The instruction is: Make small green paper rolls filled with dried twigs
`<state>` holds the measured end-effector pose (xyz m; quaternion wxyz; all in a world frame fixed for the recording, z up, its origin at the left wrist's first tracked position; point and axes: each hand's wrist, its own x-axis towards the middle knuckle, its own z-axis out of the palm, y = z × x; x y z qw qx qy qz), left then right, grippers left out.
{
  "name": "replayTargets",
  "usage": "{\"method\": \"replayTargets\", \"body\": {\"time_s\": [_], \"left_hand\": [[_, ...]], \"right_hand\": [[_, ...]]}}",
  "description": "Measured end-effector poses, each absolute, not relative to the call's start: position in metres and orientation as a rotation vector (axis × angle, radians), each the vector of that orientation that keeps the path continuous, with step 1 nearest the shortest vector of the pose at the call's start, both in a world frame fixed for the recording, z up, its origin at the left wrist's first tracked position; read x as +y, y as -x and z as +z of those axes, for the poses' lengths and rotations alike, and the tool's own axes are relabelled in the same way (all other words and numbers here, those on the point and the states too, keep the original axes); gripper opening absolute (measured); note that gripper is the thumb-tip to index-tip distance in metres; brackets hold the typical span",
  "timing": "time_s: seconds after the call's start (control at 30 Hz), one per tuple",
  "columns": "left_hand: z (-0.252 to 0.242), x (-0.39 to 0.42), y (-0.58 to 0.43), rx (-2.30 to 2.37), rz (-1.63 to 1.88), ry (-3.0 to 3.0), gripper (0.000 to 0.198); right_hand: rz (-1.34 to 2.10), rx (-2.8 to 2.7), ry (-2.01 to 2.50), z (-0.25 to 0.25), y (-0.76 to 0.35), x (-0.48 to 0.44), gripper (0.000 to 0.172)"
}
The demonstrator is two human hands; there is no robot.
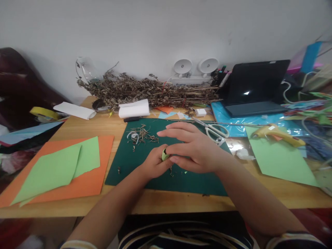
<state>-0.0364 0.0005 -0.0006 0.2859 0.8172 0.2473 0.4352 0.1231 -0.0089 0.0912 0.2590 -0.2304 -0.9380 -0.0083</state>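
Green piece (163, 156) mostly hidden by fingers (181, 149), sleeves (293, 241) cut off

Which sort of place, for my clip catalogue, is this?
Probably a craft worktable, perhaps at home: it holds a green cutting mat, scissors and a yellow glue gun.

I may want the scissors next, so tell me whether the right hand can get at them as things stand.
Probably yes: the scissors lie just beyond the right hand, handles largely in plain view. It would likely have to leave the small green piece in the left hand first.
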Motion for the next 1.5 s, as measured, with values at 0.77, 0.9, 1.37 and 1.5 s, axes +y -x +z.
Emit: {"method": "replayTargets", "body": {"time_s": [0.77,0.9,1.37,1.5], "left_hand": [[0.004,0.001,0.039,0.661,1.061,-2.055,0.028],[0.004,0.002,0.039,0.648,1.083,-2.091,0.023],[-0.012,0.003,0.041,0.711,1.271,-1.894,0.016],[-0.014,0.005,0.039,0.707,1.484,-1.693,0.014]], "right_hand": [[0.097,-2.485,0.467,0.099,-0.125,0.008,0.022],[0.094,-2.542,0.474,0.098,-0.122,0.011,0.021],[0.279,-2.394,0.77,0.087,-0.138,0.009,0.025],[0.509,-2.834,1.173,0.053,-0.127,0.004,0.026]]}}
